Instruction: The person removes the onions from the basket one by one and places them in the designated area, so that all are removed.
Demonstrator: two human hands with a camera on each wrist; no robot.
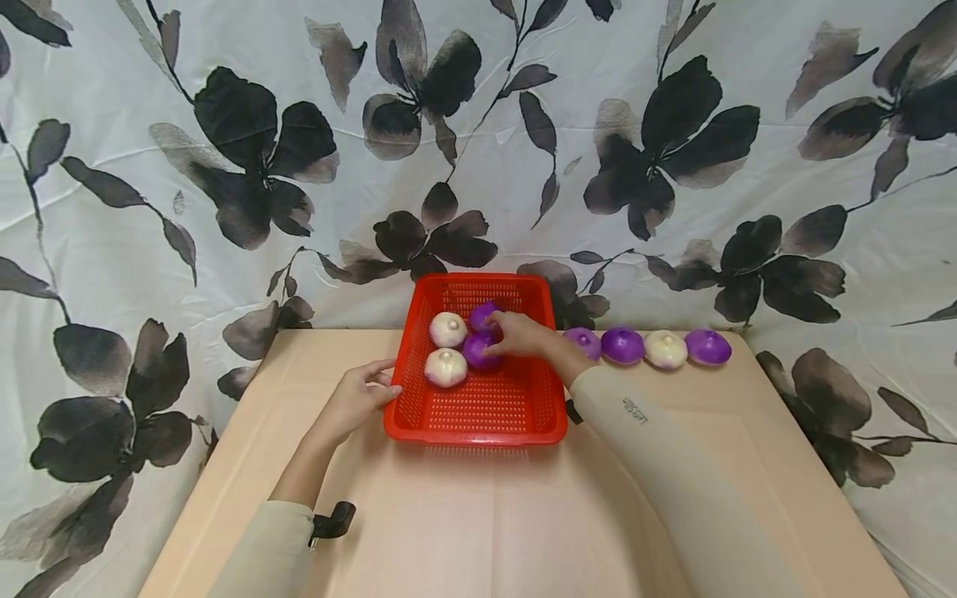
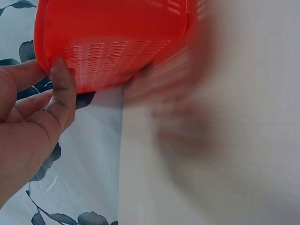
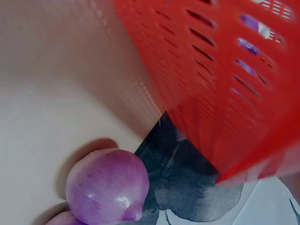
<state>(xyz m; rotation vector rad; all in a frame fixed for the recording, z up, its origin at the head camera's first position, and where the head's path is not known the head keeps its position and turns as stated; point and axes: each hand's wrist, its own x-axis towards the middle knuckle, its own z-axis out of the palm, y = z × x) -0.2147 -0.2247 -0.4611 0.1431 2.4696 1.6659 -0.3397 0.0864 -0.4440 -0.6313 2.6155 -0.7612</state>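
Note:
A red perforated plastic basket [image 1: 478, 423] is at the table's far edge. My left hand [image 1: 359, 397] grips its left rim, thumb against the outer wall in the left wrist view. Reaching over the right rim, my right hand [image 1: 527, 339] holds a purple onion [image 1: 477, 352] inside the basket with thumb and fingertips, which partly cover it. Another purple onion [image 1: 483, 315] lies just behind, close to the fingers. Two white onions, one at the back [image 1: 448, 330] and one nearer the front [image 1: 445, 368], lie to the left of the purple ones.
Right of the basket, along the far edge, a row holds a purple onion [image 3: 108, 185] partly behind my right wrist, another purple onion [image 1: 622, 345], a white onion [image 1: 665, 350] and a purple onion [image 1: 708, 347]. Floral cloth [image 1: 538, 208] hangs behind the wooden table [image 1: 449, 523].

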